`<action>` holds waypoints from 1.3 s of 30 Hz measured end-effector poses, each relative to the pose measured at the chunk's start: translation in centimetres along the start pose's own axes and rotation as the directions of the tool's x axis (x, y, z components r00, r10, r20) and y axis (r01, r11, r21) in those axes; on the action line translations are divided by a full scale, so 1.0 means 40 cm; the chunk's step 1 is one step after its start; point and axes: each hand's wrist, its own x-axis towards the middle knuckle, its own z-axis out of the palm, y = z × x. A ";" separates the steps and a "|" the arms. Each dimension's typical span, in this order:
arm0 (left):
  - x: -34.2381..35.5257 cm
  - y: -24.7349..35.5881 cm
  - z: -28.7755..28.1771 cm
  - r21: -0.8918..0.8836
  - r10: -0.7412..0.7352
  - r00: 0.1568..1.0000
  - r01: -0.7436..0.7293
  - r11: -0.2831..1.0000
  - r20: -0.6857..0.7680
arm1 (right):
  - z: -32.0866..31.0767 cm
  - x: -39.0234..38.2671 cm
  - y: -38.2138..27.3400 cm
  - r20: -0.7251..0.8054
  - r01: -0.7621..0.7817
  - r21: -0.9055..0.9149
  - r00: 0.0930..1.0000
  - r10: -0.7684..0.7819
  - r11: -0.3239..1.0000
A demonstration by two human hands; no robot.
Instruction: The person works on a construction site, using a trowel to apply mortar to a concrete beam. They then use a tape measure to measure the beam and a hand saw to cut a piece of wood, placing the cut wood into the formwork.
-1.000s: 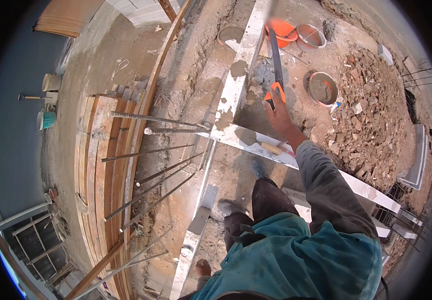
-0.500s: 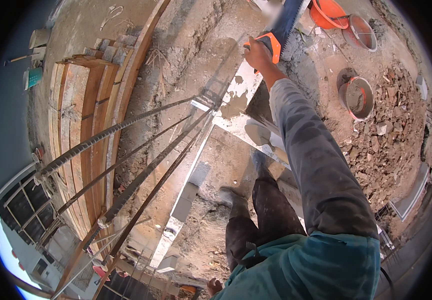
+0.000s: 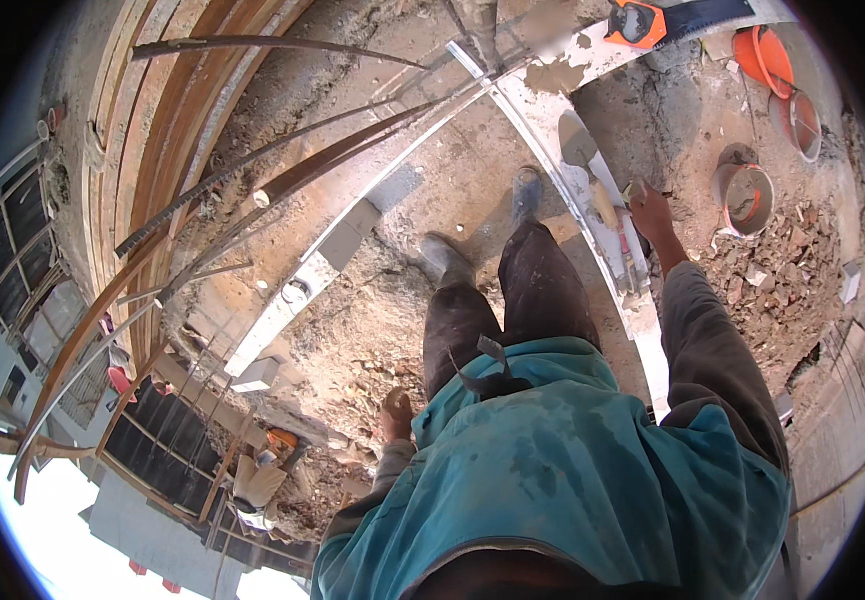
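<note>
My right hand [image 3: 653, 215] is held out to the right of a white block wall [image 3: 653, 350], its fingers apart and nothing visible in them. Beside it on the wall lies a trowel [image 3: 579, 140] with a wooden handle, smeared with mortar. Other slim tools [image 3: 636, 265] lie just below that handle. A handsaw [image 3: 637, 24] with an orange and black handle rests at the far end of the wall, apart from my hand. My left hand [image 3: 397, 412] hangs low beside my hip with its fingers curled in; I see nothing in it.
Steel bars [image 3: 313, 165] slant across the left, beside stacked timber boards [image 3: 168, 110]. Grey blocks [image 3: 350, 235] sit along another white wall strip. Orange buckets [image 3: 761, 58] and a mortar pail [image 3: 748, 200] stand at right near a rubble heap [image 3: 773, 260].
My right hand has let go of the saw and drawn back toward me, near the trowel. The saw now lies on the wall. The view has shifted, showing more of my left hand.
</note>
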 end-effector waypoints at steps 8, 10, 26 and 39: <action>0.143 -0.157 0.011 -0.178 0.130 0.991 -0.125 0.976 0.017 | 0.096 -0.418 0.020 0.379 0.177 0.000 0.911 -0.164 0.984; 0.160 -0.143 -0.031 -0.187 0.147 0.989 -0.146 0.971 -0.006 | 0.098 -0.492 -0.066 0.298 0.147 0.077 0.940 -0.163 0.986; 0.341 -0.322 -0.129 -0.293 0.236 0.907 -0.345 0.892 -0.349 | 0.125 -0.711 -0.242 0.317 0.243 0.000 0.920 -0.230 0.970; 0.253 -0.097 0.116 -0.566 0.145 0.987 -0.160 0.808 -0.072 | 0.202 -0.390 -0.245 -0.058 0.213 -0.101 0.974 -0.220 0.972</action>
